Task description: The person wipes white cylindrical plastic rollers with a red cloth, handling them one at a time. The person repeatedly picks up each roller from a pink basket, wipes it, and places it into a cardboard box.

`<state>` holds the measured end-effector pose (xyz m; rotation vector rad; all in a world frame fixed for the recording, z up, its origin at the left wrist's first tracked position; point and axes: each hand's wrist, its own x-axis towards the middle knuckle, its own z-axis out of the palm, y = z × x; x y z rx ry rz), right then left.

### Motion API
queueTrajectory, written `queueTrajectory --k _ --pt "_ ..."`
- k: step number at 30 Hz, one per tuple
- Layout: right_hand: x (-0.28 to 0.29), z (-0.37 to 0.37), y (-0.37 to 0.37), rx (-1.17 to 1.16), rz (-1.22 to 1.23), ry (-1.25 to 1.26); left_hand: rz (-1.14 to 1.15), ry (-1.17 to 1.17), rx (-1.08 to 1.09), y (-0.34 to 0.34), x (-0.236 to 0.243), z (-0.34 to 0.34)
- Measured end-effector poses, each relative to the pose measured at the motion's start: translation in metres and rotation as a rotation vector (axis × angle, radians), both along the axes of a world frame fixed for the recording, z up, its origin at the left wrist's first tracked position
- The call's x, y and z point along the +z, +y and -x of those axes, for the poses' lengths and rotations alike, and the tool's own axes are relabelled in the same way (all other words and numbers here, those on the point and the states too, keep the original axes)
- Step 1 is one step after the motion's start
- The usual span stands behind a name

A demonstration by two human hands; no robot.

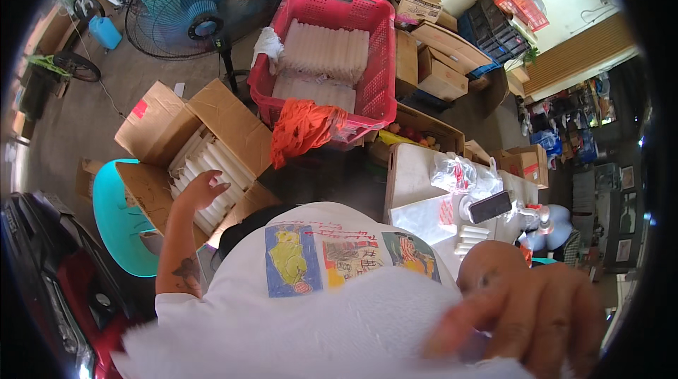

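Note:
My left hand (203,190) is over a cardboard box (233,128) at the left, its flaps spread. Its fingers are apart and slightly bent, with nothing visible in them. Inside the box lie long white candle-like sticks (209,160). My right hand (544,319) is raised very near the camera at the lower right, partly blurred. Its fingers curl down against a white cloth (367,319) with a fuzzy edge, which spreads across the bottom of the view. Part of what lies under those fingers is hidden.
Ahead stands a pink plastic crate (390,47) of stacked white sticks, an orange cloth (300,128) over its edge. A fan (205,26) stands behind the box, a turquoise chair (106,217) beside it. At right, a table (413,171) bears a phone (490,207) and plastic bags (455,173).

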<state>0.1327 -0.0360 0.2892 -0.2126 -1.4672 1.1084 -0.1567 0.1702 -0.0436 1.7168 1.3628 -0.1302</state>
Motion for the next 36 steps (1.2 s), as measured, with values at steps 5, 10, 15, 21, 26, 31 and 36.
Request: queueTrajectory --k 5,10,15,21,26,31,36 --pt "-0.007 0.002 0.013 0.172 -0.015 0.020 -0.035 0.013 -0.089 0.010 0.010 -0.011" --pt "-0.006 -0.008 0.029 0.287 0.037 -0.003 -0.016 -0.011 -0.122 0.013 0.008 -0.018" --pt "0.005 -0.011 0.054 0.554 0.132 -0.426 -0.026 -0.019 -0.114 0.016 -0.003 -0.011" --pt "-0.026 0.019 0.082 0.541 0.329 -0.509 0.091 -0.014 -0.075 0.028 -0.017 -0.009" --pt "-0.025 0.012 0.083 0.446 0.237 -0.673 -0.056 -0.039 -0.109 0.031 -0.010 -0.003" --pt "-0.001 -0.017 0.047 0.490 0.154 -0.778 -0.014 -0.045 -0.110 0.027 -0.003 0.012" --pt "0.057 -0.065 -0.002 0.668 -0.166 -0.815 -0.163 -0.046 -0.167 0.038 0.018 0.018"
